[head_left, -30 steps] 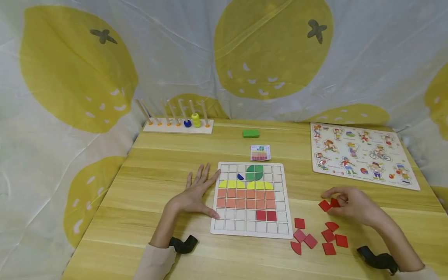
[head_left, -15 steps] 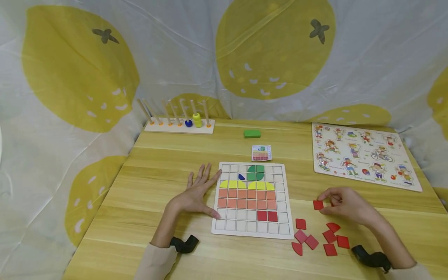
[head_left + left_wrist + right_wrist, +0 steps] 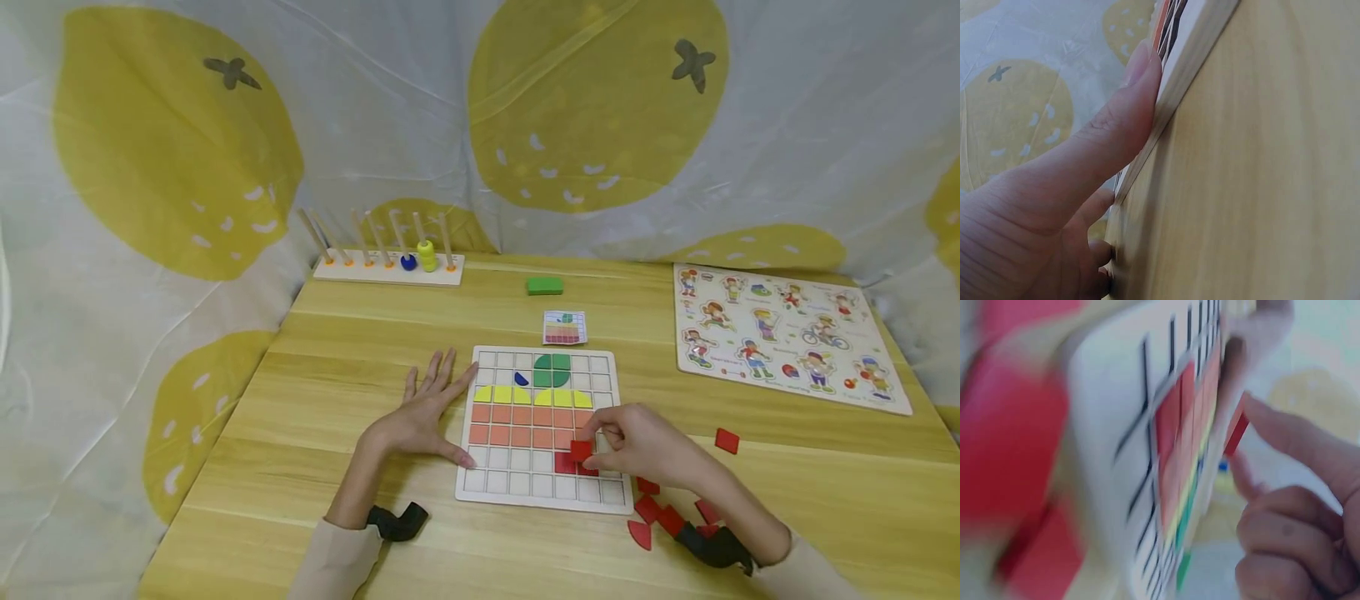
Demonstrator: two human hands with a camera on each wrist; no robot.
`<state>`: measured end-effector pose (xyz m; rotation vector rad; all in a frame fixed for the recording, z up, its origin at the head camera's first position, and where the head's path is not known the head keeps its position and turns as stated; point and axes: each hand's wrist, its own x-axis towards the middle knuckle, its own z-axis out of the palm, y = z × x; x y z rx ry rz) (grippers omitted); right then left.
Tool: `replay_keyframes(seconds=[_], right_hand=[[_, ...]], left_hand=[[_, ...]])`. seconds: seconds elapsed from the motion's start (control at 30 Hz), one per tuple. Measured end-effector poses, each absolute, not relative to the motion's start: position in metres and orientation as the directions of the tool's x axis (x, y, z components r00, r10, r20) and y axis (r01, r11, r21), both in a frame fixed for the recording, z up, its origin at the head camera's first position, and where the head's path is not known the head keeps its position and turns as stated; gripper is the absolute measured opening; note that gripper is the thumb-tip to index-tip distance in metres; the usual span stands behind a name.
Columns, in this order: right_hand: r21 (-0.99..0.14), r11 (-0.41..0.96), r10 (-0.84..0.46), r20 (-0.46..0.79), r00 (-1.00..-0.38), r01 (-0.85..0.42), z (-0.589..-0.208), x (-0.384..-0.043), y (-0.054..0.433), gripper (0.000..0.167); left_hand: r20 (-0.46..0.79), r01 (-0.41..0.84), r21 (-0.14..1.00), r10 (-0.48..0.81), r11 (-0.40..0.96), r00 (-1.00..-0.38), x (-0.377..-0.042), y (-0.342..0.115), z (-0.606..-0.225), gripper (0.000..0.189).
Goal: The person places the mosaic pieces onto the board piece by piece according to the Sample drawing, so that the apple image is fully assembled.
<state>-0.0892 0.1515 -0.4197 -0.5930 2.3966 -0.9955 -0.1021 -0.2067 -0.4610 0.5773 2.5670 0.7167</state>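
Observation:
A white grid board lies on the table, with green, blue, yellow, orange and red tiles set in its squares. My left hand rests at the board's left side with fingers spread; in the left wrist view the thumb lies along the board's edge. Between thumb and index finger my right hand pinches a red square tile, held over the board's lower right. This tile shows edge-on in the right wrist view. It overlaps the two red tiles in the grid in the head view.
Loose red tiles lie right of the board, partly hidden by the right forearm. One red tile lies apart. Behind the board are a picture card, a green block, a peg stand and a figure puzzle.
My right hand has moved left from the table to over the board, carrying one red tile. A second red tile it was touching is left on the table. The left hand stays put.

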Motion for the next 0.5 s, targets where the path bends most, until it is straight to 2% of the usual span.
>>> replay_keyframes(seconds=[0.17,0.33,0.5], right_hand=[[-0.683,0.671,-0.568,-0.224,-0.792,-0.288,-0.425,-0.086,0.113,0.022],[-0.628,0.709,-0.557,-0.219,-0.801,-0.321,-0.43,-0.086,0.099,0.024],[-0.673,0.673,-0.586,-0.231,-0.777,-0.308,-0.433,-0.09,0.101,0.024]], left_hand=[[-0.27,0.278,0.565,0.492,0.777,-0.827,-0.102,-0.205,-0.459,0.139],[-0.27,0.273,0.564,0.486,0.779,-0.831,-0.102,-0.205,-0.458,0.14],[-0.27,0.272,0.569,0.488,0.776,-0.83,-0.102,-0.206,-0.459,0.139]])
